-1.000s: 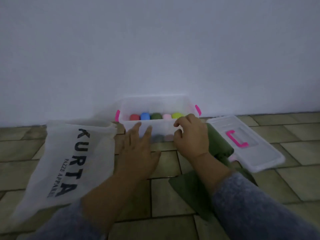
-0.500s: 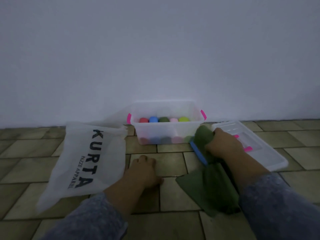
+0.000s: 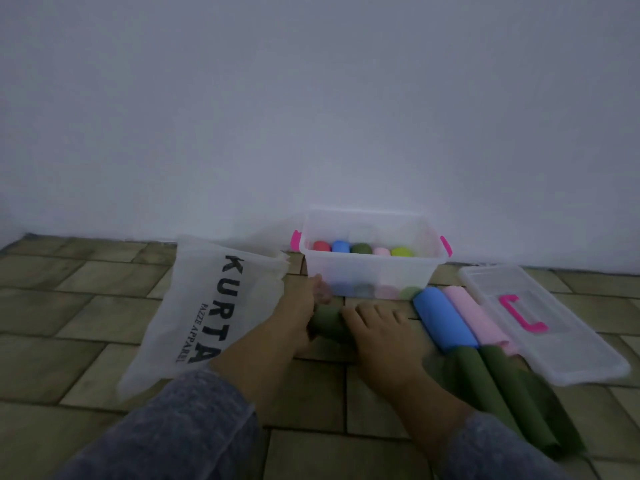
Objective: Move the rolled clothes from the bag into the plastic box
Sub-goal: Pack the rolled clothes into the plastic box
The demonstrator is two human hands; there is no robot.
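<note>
A clear plastic box (image 3: 372, 271) with pink handles stands by the wall and holds a row of several coloured rolls (image 3: 362, 248). The white "KURTA" bag (image 3: 211, 306) lies flat to its left. Just in front of the box lies a dark green roll (image 3: 327, 322). My left hand (image 3: 298, 317) grips its left end, and my right hand (image 3: 377, 336) rests on its right part. To the right, a blue roll (image 3: 443, 318) and a pink roll (image 3: 474, 318) lie side by side on the floor, with dark green cloth (image 3: 512, 393) below them.
The box's clear lid (image 3: 568, 341) with a pink clasp lies on the tiled floor at the right. A plain white wall rises directly behind the box. Grey sleeves cover both of my forearms.
My right hand left the green cloth bundle at the right, which now shows blue and pink rolls. Both hands came together on a green roll in front of the box.
</note>
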